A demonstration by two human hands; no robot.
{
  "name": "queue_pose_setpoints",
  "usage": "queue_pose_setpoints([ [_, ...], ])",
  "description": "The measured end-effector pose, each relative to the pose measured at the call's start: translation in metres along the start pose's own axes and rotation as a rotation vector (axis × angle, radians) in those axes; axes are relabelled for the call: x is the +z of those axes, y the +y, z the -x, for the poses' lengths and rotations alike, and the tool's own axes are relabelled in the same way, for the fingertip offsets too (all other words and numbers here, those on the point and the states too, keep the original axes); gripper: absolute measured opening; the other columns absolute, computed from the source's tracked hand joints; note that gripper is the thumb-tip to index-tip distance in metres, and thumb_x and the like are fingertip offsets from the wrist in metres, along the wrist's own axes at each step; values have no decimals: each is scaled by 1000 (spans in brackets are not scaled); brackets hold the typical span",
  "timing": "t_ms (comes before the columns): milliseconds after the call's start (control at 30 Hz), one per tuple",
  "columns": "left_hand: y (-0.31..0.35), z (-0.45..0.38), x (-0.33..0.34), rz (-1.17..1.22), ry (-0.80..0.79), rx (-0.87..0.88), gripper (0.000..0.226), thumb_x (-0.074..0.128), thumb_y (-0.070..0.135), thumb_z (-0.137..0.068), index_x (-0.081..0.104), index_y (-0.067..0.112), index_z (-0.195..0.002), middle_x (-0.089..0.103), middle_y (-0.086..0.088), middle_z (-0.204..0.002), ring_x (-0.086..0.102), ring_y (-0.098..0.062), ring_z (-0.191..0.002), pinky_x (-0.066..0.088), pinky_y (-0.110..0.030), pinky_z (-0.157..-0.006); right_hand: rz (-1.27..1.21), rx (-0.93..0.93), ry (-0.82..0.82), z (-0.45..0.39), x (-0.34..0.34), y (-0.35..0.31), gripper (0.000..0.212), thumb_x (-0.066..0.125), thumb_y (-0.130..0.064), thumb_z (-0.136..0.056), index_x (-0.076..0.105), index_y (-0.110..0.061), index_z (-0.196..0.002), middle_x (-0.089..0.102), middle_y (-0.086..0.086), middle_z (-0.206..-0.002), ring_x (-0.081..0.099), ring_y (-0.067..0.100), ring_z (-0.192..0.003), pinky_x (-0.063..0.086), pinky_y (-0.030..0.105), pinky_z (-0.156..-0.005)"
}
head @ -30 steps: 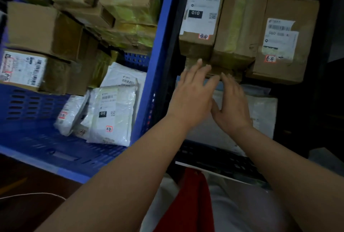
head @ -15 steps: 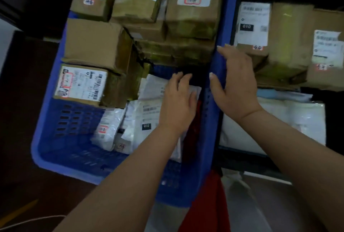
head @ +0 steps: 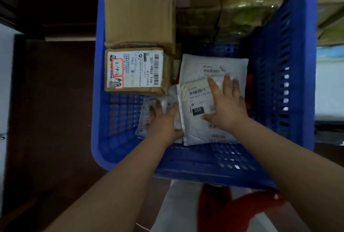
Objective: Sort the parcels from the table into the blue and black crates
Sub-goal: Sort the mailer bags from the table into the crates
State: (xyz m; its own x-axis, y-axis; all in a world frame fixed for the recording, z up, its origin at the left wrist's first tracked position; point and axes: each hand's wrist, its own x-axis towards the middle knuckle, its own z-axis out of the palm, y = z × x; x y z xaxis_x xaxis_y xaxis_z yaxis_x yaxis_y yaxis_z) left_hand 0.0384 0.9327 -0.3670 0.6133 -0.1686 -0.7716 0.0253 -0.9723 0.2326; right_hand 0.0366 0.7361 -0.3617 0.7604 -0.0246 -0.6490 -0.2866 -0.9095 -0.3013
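Observation:
The blue crate [head: 130, 159] fills the middle of the head view. Inside it lie white mailer bags and brown boxes. My right hand [head: 226, 105] rests flat, fingers spread, on the top white mailer marked 010 [head: 193, 125]. A larger white mailer [head: 214, 65] lies under it, further back. My left hand [head: 162, 122] lies on small crumpled white bags [head: 144, 118] to the left, its fingers reaching in between them. A labelled brown box [head: 134, 70] sits left of the mailers. Only a sliver of the black crate [head: 329, 135] shows at the right edge.
More brown and green-taped boxes [head: 232, 8] are stacked at the back of the blue crate, a plain brown box [head: 139, 17] among them. Dark floor lies to the left. A red garment [head: 240, 211] shows below the crate's near wall.
The view swung left from the black crate to the blue one. Both hands moved from the black crate's parcels across the blue wall onto the white mailers inside the blue crate.

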Motion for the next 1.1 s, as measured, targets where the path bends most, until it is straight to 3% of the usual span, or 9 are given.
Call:
queue_pose_setpoints([
  [100,8,-18,7,14,-125,-32,113,77,42,-79,-12,49,-148,-33,-21,-153,-27,-46,-140,11,-69,-111,-75,108,-102,-14,8,5,127,79,-47,-74,-26,-40,-146,-43,10,-149,-29,41,-141,12,69,-109],
  [200,15,-35,17,17,-165,-46,116,78,37,-79,-17,54,-144,-34,-25,-151,-28,-50,-137,7,-65,-112,-149,176,-218,-29,22,18,134,83,-41,-72,-31,-44,-142,-48,7,-146,-32,41,-139,11,70,-111],
  [367,20,-59,34,27,-203,-79,121,79,35,-79,-25,62,-135,-39,-27,-147,-32,-52,-134,5,-71,-107,-202,191,-288,-57,40,39,132,83,-35,-73,-29,-46,-142,-45,3,-149,-29,39,-141,13,69,-111],
  [500,32,-80,42,12,-226,-184,116,74,30,-85,-25,63,-135,-42,-29,-144,-31,-54,-134,9,-72,-107,-222,231,-251,-72,55,38,131,82,-35,-74,-29,-50,-141,-47,1,-147,-30,38,-141,14,70,-110],
  [700,39,-98,67,-125,-121,-245,109,64,27,-93,-33,52,-137,-34,-41,-141,-27,-65,-129,22,-74,-101,-201,243,-123,-80,84,37,125,76,-34,-80,-34,-48,-138,-50,4,-145,-33,39,-139,12,72,-106],
  [967,40,-117,94,-198,9,-302,102,53,23,-100,-40,45,-134,-26,-48,-140,-21,-71,-126,24,-74,-100,-172,231,21,-88,110,41,125,73,-44,-79,-39,-48,-134,-44,6,-149,-30,41,-140,16,73,-106],
  [1100,43,-113,86,-240,-33,-288,104,57,35,-97,-38,42,-137,-22,-48,-142,-16,-71,-127,23,-75,-99,-199,211,22,-86,111,44,121,73,-44,-80,-33,-50,-138,-41,3,-151,-30,39,-141,10,74,-107],
])
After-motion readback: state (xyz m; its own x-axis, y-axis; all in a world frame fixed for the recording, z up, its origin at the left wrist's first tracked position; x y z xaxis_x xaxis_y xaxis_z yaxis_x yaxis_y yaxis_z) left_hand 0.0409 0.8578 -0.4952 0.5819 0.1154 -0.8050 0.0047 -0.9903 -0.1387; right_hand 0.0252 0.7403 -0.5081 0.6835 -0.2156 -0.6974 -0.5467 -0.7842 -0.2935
